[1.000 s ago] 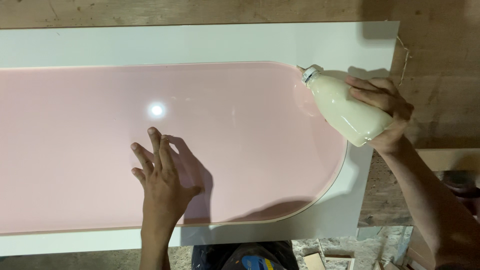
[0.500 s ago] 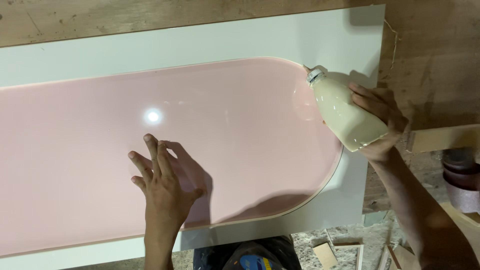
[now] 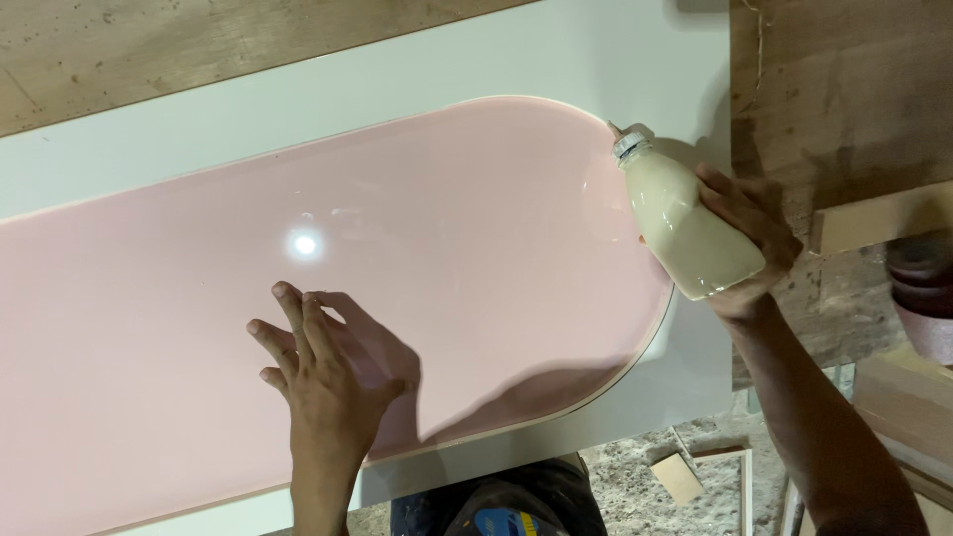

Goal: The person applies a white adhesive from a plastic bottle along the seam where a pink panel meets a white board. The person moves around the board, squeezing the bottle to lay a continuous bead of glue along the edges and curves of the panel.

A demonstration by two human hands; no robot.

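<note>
A: What is seen across the frame?

B: A white board (image 3: 417,74) is laid from left to right, and most of it is covered by a glossy pink panel (image 3: 447,268) with a rounded end at the right. A bright lamp reflection is carried on the pink face, left of centre. Rough wood (image 3: 844,89) is seen at the upper left and upper right; scraps and rubble lie at the bottom right.

A: Where is the bottle held?

B: At the right of the frame. A cream-filled bottle (image 3: 685,223) is wrapped by the right hand (image 3: 754,243), the fingers closed round its lower body. Its long axis is tilted, base toward the lower right, neck toward the upper left. The nozzle is brought to the rounded edge of the panel at the upper right, where pink meets white. Whether the tip touches the seam cannot be told.

A: And the other hand?

B: The left hand (image 3: 323,372) is laid flat on the panel at the lower centre, fingers spread, nothing gripped. It is well apart from the bottle; the curved edge is far nearer to the right hand.

A: Anything smaller?

B: Stacked reddish rolls (image 3: 923,293) are seen at the right edge, and a small wood offcut (image 3: 678,476) below the board.
</note>
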